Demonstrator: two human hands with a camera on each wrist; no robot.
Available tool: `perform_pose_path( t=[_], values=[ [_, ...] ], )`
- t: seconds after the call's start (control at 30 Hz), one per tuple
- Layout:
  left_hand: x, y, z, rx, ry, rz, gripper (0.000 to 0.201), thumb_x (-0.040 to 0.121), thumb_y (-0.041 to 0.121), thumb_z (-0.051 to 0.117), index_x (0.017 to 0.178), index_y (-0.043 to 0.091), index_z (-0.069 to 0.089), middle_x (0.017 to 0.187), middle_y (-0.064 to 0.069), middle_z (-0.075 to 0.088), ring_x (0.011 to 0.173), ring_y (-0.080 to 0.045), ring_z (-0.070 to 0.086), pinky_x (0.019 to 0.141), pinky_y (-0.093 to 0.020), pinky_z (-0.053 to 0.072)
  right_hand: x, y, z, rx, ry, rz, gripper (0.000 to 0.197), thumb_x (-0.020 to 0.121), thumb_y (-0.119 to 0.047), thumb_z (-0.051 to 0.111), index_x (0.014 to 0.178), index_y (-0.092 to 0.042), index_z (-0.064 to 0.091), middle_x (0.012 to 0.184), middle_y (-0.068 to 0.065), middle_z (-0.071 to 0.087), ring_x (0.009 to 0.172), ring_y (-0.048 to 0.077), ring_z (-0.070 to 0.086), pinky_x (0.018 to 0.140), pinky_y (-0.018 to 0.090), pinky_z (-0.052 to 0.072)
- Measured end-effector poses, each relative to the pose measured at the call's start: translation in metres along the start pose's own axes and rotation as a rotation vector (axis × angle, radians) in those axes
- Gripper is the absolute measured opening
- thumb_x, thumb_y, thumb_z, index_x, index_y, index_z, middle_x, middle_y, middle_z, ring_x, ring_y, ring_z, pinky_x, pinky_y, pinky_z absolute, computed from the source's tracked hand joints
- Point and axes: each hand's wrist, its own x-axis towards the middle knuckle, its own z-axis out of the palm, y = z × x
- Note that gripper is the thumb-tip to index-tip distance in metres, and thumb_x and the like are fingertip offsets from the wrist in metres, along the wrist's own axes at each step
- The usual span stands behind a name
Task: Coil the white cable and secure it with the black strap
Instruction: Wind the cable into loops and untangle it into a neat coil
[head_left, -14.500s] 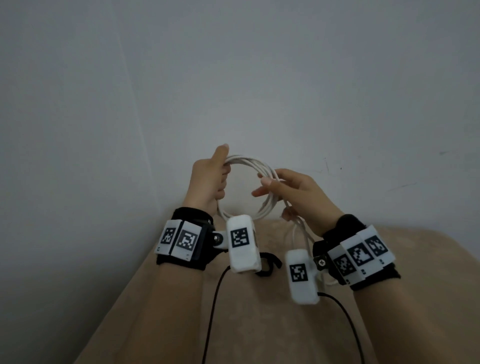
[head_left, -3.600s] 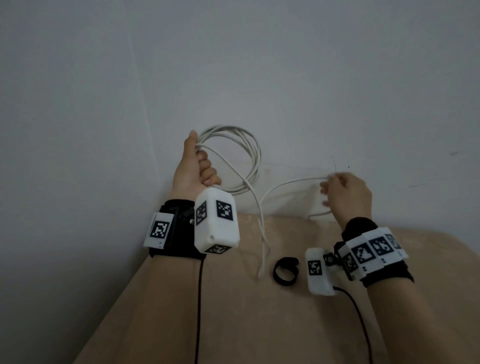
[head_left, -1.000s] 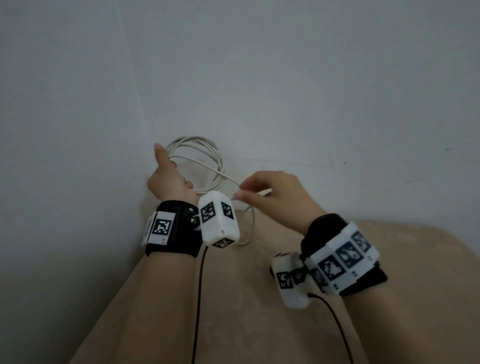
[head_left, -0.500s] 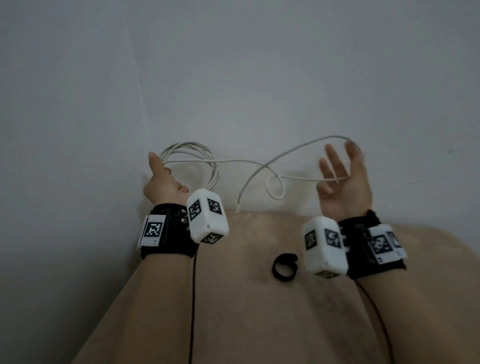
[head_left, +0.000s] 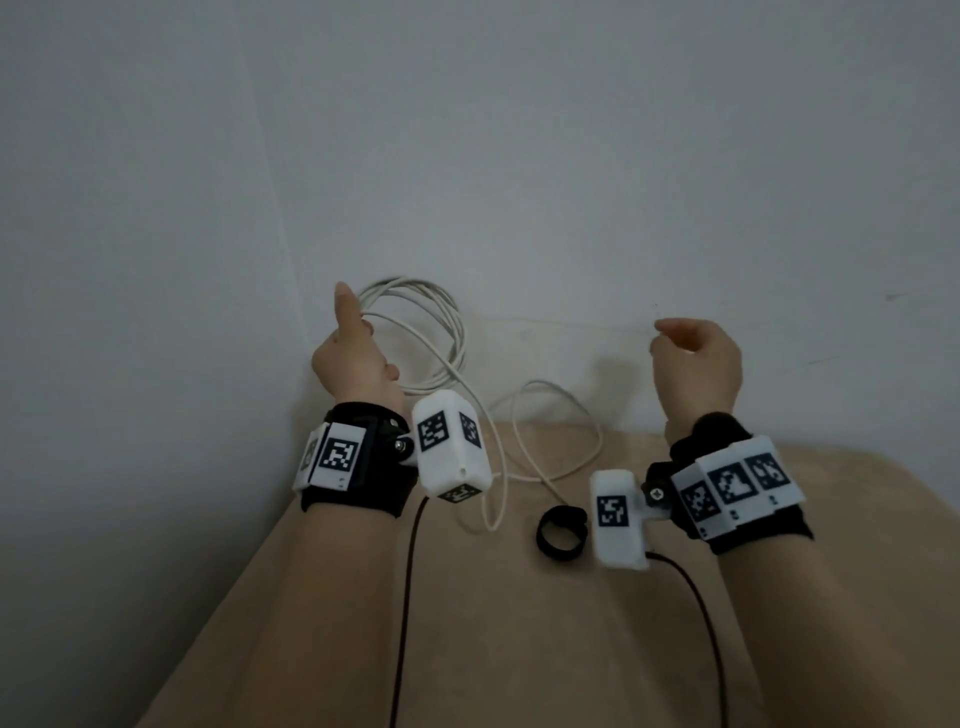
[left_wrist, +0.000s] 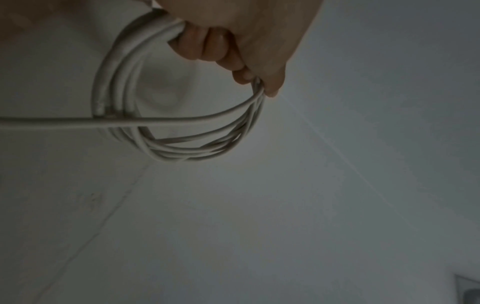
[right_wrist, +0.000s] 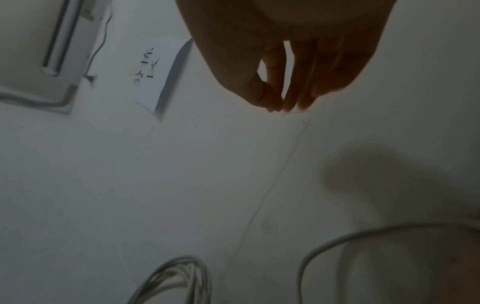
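Note:
My left hand (head_left: 358, 353) is raised near the wall corner and grips a coil of white cable (head_left: 434, 332) of several loops. In the left wrist view the fingers (left_wrist: 207, 47) curl round the coil (left_wrist: 182, 152). The cable's loose tail (head_left: 550, 431) drops from the coil and lies in a loop on the beige table. My right hand (head_left: 696, 364) hovers to the right with its fingers loosely bent and holds nothing; the right wrist view shows its fingertips (right_wrist: 288, 98) close together and empty. The black strap (head_left: 561, 532), a closed ring, lies on the table between my wrists.
The beige table (head_left: 519, 649) ends at a grey wall (head_left: 519, 182) just behind the hands, with a corner at the left. Thin black cords (head_left: 402, 597) run from the wrist cameras along both forearms.
The loose cable that lay draped over my right hand's raised fingers has dropped onto the table. The right hand has bent its fingers and holds nothing. My left hand still holds the coil.

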Motion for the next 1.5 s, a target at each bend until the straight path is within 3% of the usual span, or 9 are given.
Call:
perform_pose_path(
  t=[0.13,0.3,0.43,0.53,0.77,0.93,1.07,1.23,1.5],
  values=[
    [-0.001,0.0,0.0,-0.01,0.001,-0.006,0.046,0.088,0.053,0.06,0.064,0.015,0.048,0.056,0.002,0.035,0.023,-0.005,0.024,0.034,-0.012,0.021,-0.02,-0.007,0.01,-0.183,-0.485,0.036,0.011,0.088,-0.011,0.058,0.096,-0.012,0.065,0.096,0.01,0.07,0.062,0.014,0.063,0.049,0.024,0.047],
    [-0.004,0.0,0.002,-0.03,-0.024,-0.024,0.047,0.088,0.051,0.06,0.064,0.013,0.048,0.054,0.003,0.029,0.026,-0.006,0.021,0.033,-0.015,0.021,-0.048,-0.001,0.027,-0.513,-1.148,0.043,0.028,0.088,-0.009,0.062,0.115,-0.016,0.062,0.113,0.008,0.063,0.066,0.012,0.062,0.049,0.018,0.05],
    [-0.007,0.001,0.004,-0.053,-0.046,-0.027,0.046,0.089,0.049,0.061,0.063,0.013,0.047,0.047,0.005,0.027,0.027,-0.006,0.019,0.033,-0.017,0.02,-0.056,0.004,0.041,-0.494,-0.991,-0.064,0.03,0.084,-0.011,0.066,0.112,-0.019,0.063,0.105,0.004,0.061,0.075,0.021,0.068,0.068,0.031,0.059],
    [-0.01,0.002,0.005,-0.066,-0.066,-0.035,0.046,0.089,0.049,0.06,0.064,0.013,0.046,0.034,0.01,0.026,0.028,-0.006,0.018,0.033,-0.016,0.019,-0.057,0.001,0.042,-0.252,-0.992,0.047,0.018,0.084,-0.009,0.068,0.102,-0.012,0.064,0.107,0.008,0.056,0.071,0.016,0.064,0.059,0.026,0.058],
    [-0.015,0.002,0.009,-0.029,-0.164,-0.024,0.045,0.09,0.047,0.06,0.062,0.017,0.042,0.055,0.005,0.028,0.029,-0.005,0.019,0.031,-0.017,0.018,-0.043,-0.001,0.033,-0.27,-0.83,-0.096,0.016,0.088,-0.008,0.057,0.072,-0.006,0.061,0.078,0.007,0.064,0.069,0.02,0.064,0.066,0.031,0.059],
    [-0.014,0.004,0.008,0.176,-0.294,0.042,0.04,0.089,0.046,0.062,0.063,0.019,0.047,0.054,0.007,0.035,0.03,-0.005,0.021,0.033,-0.016,0.017,-0.02,-0.011,0.013,0.087,-0.59,-0.033,0.013,0.092,0.001,0.046,0.088,-0.004,0.057,0.059,0.007,0.054,0.04,0.013,0.049,0.041,0.025,0.046],
    [-0.017,0.007,0.008,0.334,-0.421,0.091,0.042,0.089,0.045,0.062,0.06,0.021,0.043,0.043,0.012,0.035,0.033,-0.005,0.02,0.035,-0.016,0.015,-0.01,-0.008,0.007,-0.058,-0.484,-0.155,0.017,0.09,-0.002,0.051,0.085,-0.016,0.06,0.07,0.004,0.061,0.052,0.013,0.052,0.05,0.024,0.041],
    [-0.026,0.01,0.014,0.51,-0.542,0.142,0.05,0.088,0.046,0.063,0.055,0.02,0.037,0.037,0.014,0.033,0.035,-0.007,0.018,0.038,-0.017,0.012,-0.021,-0.013,0.01,0.004,-0.671,-0.12,0.011,0.083,-0.003,0.067,0.088,-0.012,0.066,0.069,0.001,0.057,0.044,0.004,0.048,0.045,0.02,0.038],
    [-0.033,0.01,0.016,0.596,-0.611,0.139,0.051,0.089,0.05,0.059,0.057,0.023,0.03,0.039,0.013,0.029,0.037,-0.007,0.015,0.039,-0.017,0.011,-0.024,-0.025,0.005,0.271,-0.429,-0.165,0.007,0.081,-0.019,0.074,0.076,-0.015,0.072,0.048,-0.015,0.052,0.043,0.003,0.038,0.043,0.02,0.033]
  ],
)
